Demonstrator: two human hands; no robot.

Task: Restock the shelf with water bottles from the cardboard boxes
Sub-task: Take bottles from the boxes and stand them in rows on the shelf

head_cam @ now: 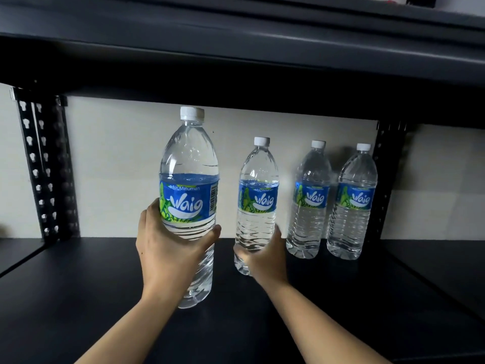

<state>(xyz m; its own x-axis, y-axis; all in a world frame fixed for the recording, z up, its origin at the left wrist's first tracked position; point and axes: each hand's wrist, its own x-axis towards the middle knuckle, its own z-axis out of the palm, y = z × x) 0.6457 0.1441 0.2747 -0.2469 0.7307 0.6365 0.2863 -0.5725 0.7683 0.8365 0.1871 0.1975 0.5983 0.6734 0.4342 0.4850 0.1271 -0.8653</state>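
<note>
My left hand (168, 248) grips a large clear water bottle (189, 164) with a blue and green label and a white cap, upright over the dark shelf board (78, 285). My right hand (265, 256) wraps around the lower part of a second, same-looking bottle (258, 195), further back on the shelf. Whether either bottle's base touches the board I cannot tell. Two more such bottles (309, 200) (353, 203) stand side by side at the back right, against the pale wall.
The shelf above (236, 61) hangs low over the bottle caps. Black perforated uprights stand at the back left (44, 164) and back right (383, 179). The left half of the shelf board lies bare. No cardboard box is in view.
</note>
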